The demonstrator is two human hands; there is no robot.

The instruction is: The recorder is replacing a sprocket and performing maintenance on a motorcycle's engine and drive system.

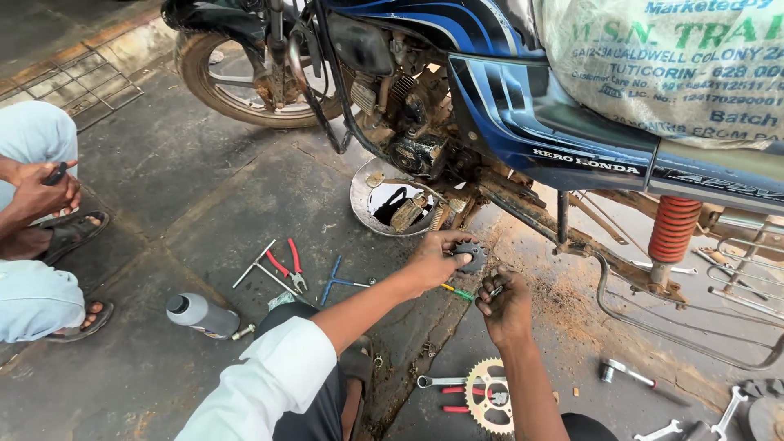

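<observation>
Gripping a small dark toothed steel sprocket (471, 255), the left hand (435, 260) is closing its fingers around the part just below the motorcycle's engine, while the right hand (504, 304), at about four o'clock from it, is pinching a small dark metal piece that is too small to identify. Going from the left edge, another person's hands (37, 192) are resting on a knee in pale blue trousers, with sandalled feet beneath, well apart from the work. At about nine o'clock from the left hand a grey plastic bottle (202, 316) is lying on its side on the stained concrete floor (163, 163), and near it red-handled pliers (287, 267), a silver T-shaped wrench (260, 266) and a blue-handled tool (333, 280) are lying spread out. At twelve o'clock a round dented metal bowl (365, 202) is holding removed dark parts under the blue and black motorcycle (523, 122). At six o'clock from the right hand a large pale gold chain sprocket (488, 398) is lying flat across a silver spanner (441, 381). Judging by this, the dismantling looks largely done: both sprockets are off the machine and parts are sitting in the bowl. Refitting seems to be what is left, since the small sprocket is not on any shaft that shows and the large one is lying untouched.
</observation>
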